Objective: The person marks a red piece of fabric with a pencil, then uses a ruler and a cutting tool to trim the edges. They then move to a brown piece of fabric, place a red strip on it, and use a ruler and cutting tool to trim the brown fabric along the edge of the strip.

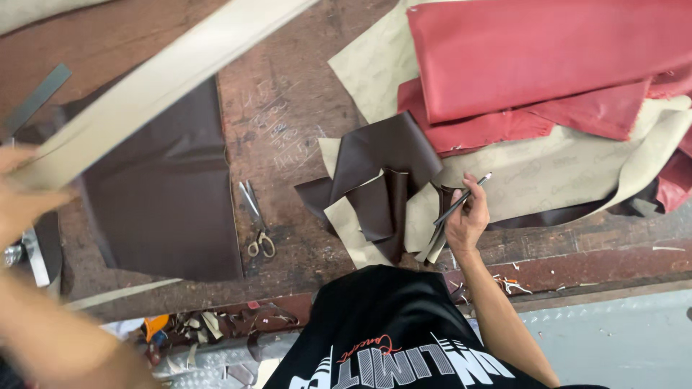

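Observation:
My left hand point(20, 193), blurred at the left edge, grips the near end of a long beige strip point(173, 75) that slants up across the table to the top middle. Under the strip lies a flat dark brown leather sheet point(169, 198). My right hand point(467, 222) is raised over the table's front edge and holds a slim dark pen point(461, 202), tip pointing up and right. Just left of that hand lies a pile of dark brown leather pieces with beige backs point(378, 191).
Scissors point(256, 220) lie on the worn wooden table point(288, 122) between the sheet and the pile. Rolled red leather point(540, 57) and beige-backed material point(562, 173) cover the back right. Scraps point(187, 328) sit below the table's front edge.

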